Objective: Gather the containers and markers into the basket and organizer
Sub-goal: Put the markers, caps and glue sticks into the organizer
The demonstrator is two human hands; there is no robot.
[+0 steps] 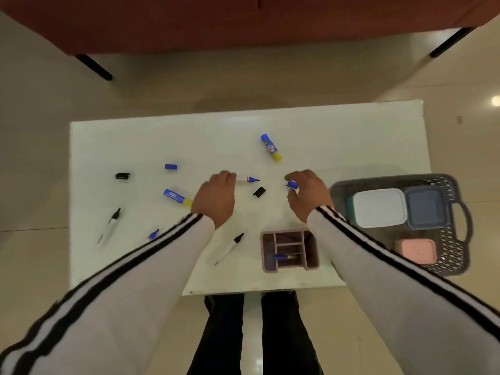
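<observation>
At table centre, the left hand (216, 197) is closing on an uncapped blue marker (248, 179); the right hand (307, 194), at 3 o'clock, is pinching a blue cap (291, 184). Misaligned capping risks ink marks. Containers are sitting in the basket (443, 182); the organizer (288, 250) is waiting at 6 o'clock.

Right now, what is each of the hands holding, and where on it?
The left hand grips an uncapped blue marker by its rear end, tip pointing right. The right hand pinches a blue cap between its fingertips.
</observation>
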